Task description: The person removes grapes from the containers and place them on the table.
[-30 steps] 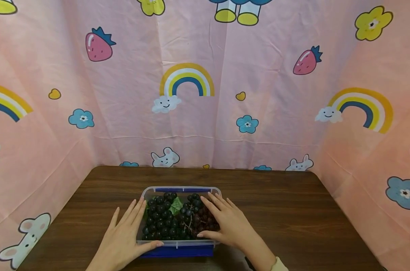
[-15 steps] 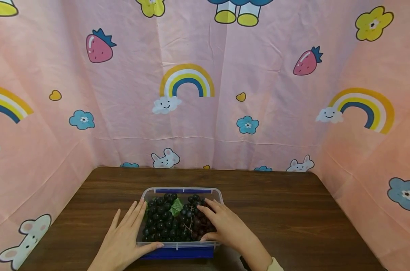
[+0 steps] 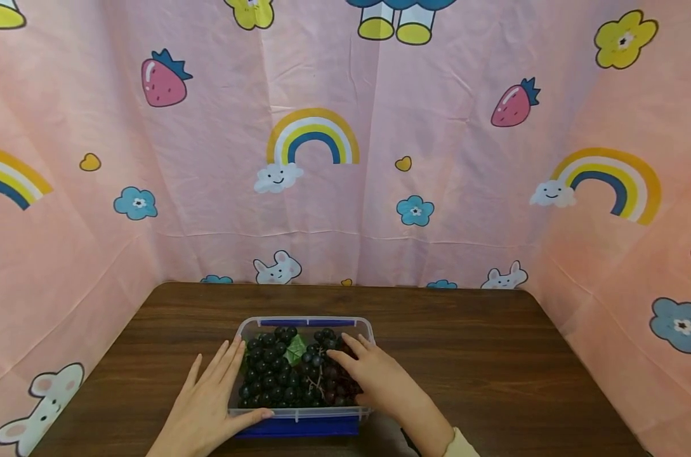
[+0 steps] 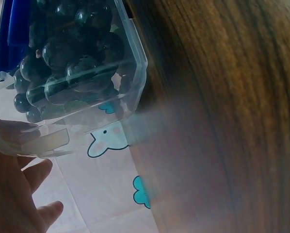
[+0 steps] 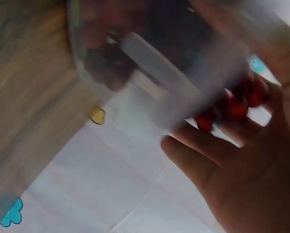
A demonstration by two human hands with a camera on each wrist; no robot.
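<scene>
A clear plastic box (image 3: pixel 299 413) with blue side clips stands near the front of the table, filled with black grapes (image 3: pixel 268 374), reddish grapes (image 3: pixel 335 388) and a green leaf (image 3: pixel 294 349). My left hand (image 3: pixel 205 401) rests along the box's left wall, its fingers straight and its thumb on the front rim. Over the box's right end lies my right hand (image 3: pixel 382 381), fingers spread and slightly bent on the reddish grapes. Its thumb tip is partly hidden among them. In the right wrist view, red grapes (image 5: pixel 234 108) show between its thumb and fingers; that view is blurred.
The box stands on a dark brown wooden table (image 3: pixel 465 355). A pink cloth (image 3: pixel 322 216) printed with rainbows, strawberries and flowers hangs around the back and sides of the table. Beneath my right forearm there is a small dark object (image 3: pixel 409 442), mostly hidden.
My right hand has shifted a little left, inward over the reddish grapes, its fingers bending more and its thumb dipping among the grapes. My left hand and the box stay in place.
</scene>
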